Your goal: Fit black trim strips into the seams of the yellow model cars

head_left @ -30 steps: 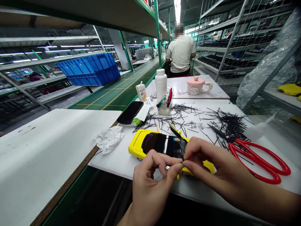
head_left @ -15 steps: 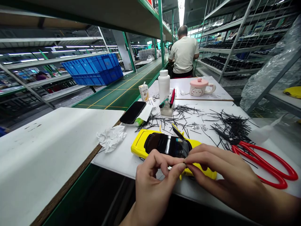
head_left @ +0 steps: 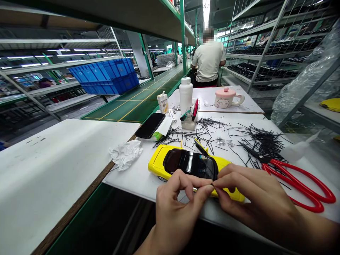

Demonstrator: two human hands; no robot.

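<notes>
Car (head_left: 187, 161), toy-sized and yellow, sits on the tabletop (head_left: 132, 179), the left hand (head_left: 176, 203) and right hand (head_left: 259, 202) meeting above its near side, both pinched narrow on a tiny dark piece (head_left: 213, 185) I cannot identify. Half a second ago they met slightly farther left. The carton (head_left: 163, 102) bears characters too small to read; the mug (head_left: 223, 101) shows a cartoon face.

Model car (head_left: 183, 163): glossy yellow body, dark roof with a mirror-like shine. Scissors (head_left: 271, 163): smooth red plastic handles, dark metal blades. Counter (head_left: 140, 184): smooth, white. Paper wad (head_left: 125, 156): matt, creased. Bottle (head_left: 186, 94): smooth white plastic. Crates (head_left: 106, 76): ribbed blue plastic. Film (head_left: 300, 81): clear, glossy, wrinkled plastic.
</notes>
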